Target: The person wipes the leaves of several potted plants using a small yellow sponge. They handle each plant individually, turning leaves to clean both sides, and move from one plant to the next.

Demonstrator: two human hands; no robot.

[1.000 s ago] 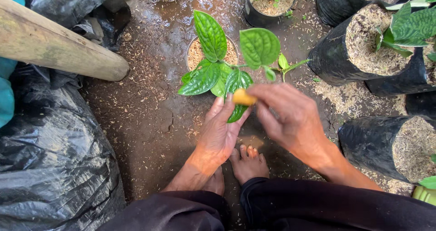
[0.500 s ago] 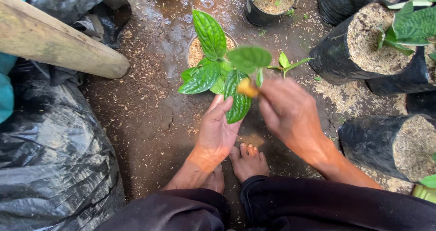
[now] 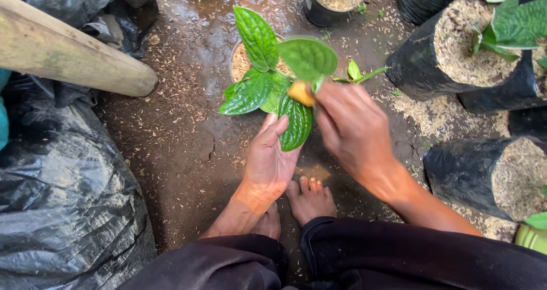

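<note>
The right hand [image 3: 353, 127] has its grip closed on a small yellow-orange tool [image 3: 301, 92], pinched at the fingertips and held right against the stem among the leaves of the seedling [image 3: 273, 67]. The left hand [image 3: 270, 159] is open, fingers straight and together, palm turned toward the plant, its fingertips touching the lowest hanging leaf [image 3: 296, 124]; it grasps nothing. The seedling stands in a small soil-filled pot [image 3: 242, 62] on the wet dirt ground [image 3: 171, 142], just ahead of the person's bare feet [image 3: 310, 196].
</note>
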